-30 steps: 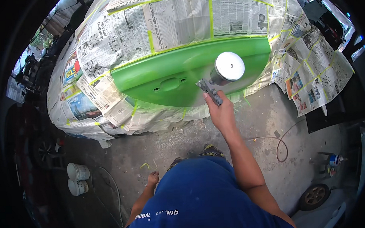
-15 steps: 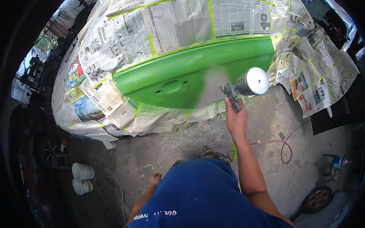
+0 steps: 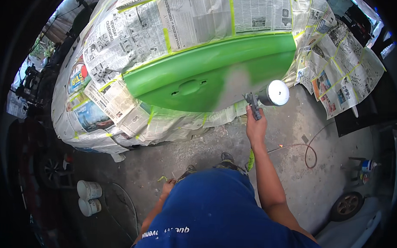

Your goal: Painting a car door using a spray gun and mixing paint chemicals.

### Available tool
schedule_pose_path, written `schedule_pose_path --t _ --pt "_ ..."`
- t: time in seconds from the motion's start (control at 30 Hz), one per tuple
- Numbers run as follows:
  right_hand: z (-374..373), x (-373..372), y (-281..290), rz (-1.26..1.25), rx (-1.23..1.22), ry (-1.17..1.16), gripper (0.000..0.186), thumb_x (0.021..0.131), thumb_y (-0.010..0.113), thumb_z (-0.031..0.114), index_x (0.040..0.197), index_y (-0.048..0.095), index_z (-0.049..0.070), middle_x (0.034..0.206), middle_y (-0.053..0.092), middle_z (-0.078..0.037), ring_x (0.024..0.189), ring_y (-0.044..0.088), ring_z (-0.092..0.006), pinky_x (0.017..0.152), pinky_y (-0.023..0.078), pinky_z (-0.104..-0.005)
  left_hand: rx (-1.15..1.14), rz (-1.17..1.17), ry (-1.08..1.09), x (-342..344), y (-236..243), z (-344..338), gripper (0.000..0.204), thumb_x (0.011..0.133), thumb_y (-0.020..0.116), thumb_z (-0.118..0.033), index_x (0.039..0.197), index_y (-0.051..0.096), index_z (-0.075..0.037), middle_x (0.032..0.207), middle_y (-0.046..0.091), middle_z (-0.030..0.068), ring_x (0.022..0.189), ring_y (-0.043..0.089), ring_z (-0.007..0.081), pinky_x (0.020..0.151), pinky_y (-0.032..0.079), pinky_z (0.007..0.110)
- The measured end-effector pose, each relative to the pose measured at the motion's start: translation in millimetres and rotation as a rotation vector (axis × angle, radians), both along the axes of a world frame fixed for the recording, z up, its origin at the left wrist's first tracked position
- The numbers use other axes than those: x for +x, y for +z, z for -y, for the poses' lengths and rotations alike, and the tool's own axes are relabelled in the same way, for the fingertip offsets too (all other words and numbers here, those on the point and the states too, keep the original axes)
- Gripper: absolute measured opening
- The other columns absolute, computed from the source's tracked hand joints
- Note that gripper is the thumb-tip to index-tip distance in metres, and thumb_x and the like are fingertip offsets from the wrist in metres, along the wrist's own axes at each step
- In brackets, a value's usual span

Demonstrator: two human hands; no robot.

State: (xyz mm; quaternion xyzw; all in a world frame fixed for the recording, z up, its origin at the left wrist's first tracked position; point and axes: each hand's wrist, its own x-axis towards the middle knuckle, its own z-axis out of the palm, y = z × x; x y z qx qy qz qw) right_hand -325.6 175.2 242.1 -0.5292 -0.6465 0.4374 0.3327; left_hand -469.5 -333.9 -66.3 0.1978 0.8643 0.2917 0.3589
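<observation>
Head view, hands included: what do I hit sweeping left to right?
Spoked wheel in shade → stacked-looking white buckets → left hand → right hand gripping the spray gun → brown-hubbed wheel.

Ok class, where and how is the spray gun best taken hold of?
The spray gun is probably best held by its handle, from the person's side, where the right grip has it: that end points back toward them, while the bulky cup juts right.
</observation>
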Motion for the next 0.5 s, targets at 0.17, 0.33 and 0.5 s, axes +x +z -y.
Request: schedule_pose_path --t 0.17,0.33,0.5 --pt "47.3 -24.6 -21.7 -0.046 0.069 -0.072 0.040 0.095 0.070 0.035 0.087 0.059 -0.002 0.069 0.061 -0.017 0.063 0.058 -0.0243 0.062 0.046 -0.0389 -0.228 0.041 0.187 -60.2 52.1 29.3 0.046 0.094 0.062 -0.036 0.119 0.070 0.001 0.096 0.073 0.0208 0.086 0.071 0.0273 0.081 0.054 0.038" --pt "77.2 -41.1 -15.7 -0.139 -0.057 0.039 0.038 0.094 0.070 0.038 0.092 0.064 0.000 0.073 0.064 -0.009 0.068 0.058 -0.0173 0.065 0.047 -0.0358 -0.222 0.169 0.291 -94.9 59.9 93.7 0.049 0.095 0.062 -0.036 0.125 0.066 0.002 0.094 0.072 0.0167 0.077 0.067 0.0221 0.069 0.054 0.036" --pt "72.3 -38.7 -29.5 -0.016 0.080 -0.171 0.040 0.095 0.068 0.040 0.094 0.066 0.000 0.074 0.065 -0.011 0.068 0.059 -0.0216 0.066 0.047 -0.0376 -0.228 0.133 0.226 -104.1 76.1 113.2 0.052 0.094 0.063 -0.037 0.127 0.065 0.002 0.099 0.072 0.0183 0.079 0.068 0.0235 0.070 0.055 0.037"
